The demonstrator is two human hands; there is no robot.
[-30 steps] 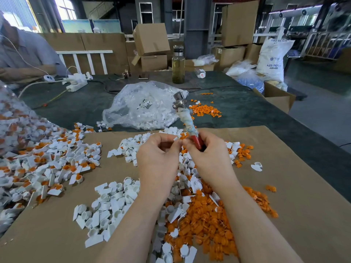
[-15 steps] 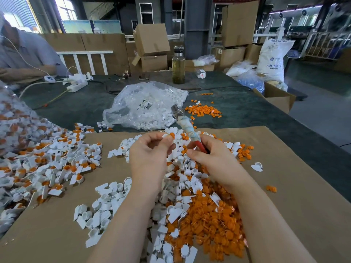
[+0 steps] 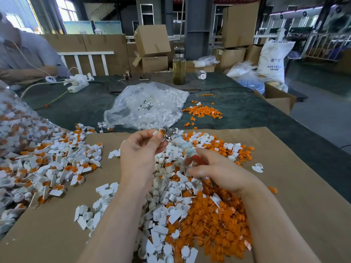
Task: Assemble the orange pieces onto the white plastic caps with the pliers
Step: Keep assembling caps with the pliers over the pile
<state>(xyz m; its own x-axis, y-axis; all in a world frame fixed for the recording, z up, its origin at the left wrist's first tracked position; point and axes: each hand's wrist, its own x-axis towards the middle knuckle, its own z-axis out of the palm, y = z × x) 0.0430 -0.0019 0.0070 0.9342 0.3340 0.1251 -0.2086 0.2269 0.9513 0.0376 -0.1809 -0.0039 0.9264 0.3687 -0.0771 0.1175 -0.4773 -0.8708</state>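
A person is sitting at a table, both forearms reaching forward over a sheet of brown cardboard (image 3: 284, 196). The left hand (image 3: 141, 149) is pinching a white cap (image 3: 158, 132) with an orange piece in it between thumb and fingertips, lifted above the piles. The right hand (image 3: 218, 171) is gripping the red handle of the pliers (image 3: 180, 144), whose taped shaft is slanting up and left; the metal tip is touching the held cap. Whether the tip is clamped on it is unclear.

Beneath the hands, loose white caps (image 3: 167, 190) are lying mixed with a heap of orange pieces (image 3: 214, 221). To the left, a spread of assembled caps (image 3: 49, 164) is lying on the cardboard. Farther back, a clear bag (image 3: 146, 106) of white parts is resting on the dark tabletop, with a bottle (image 3: 179, 66) behind it.
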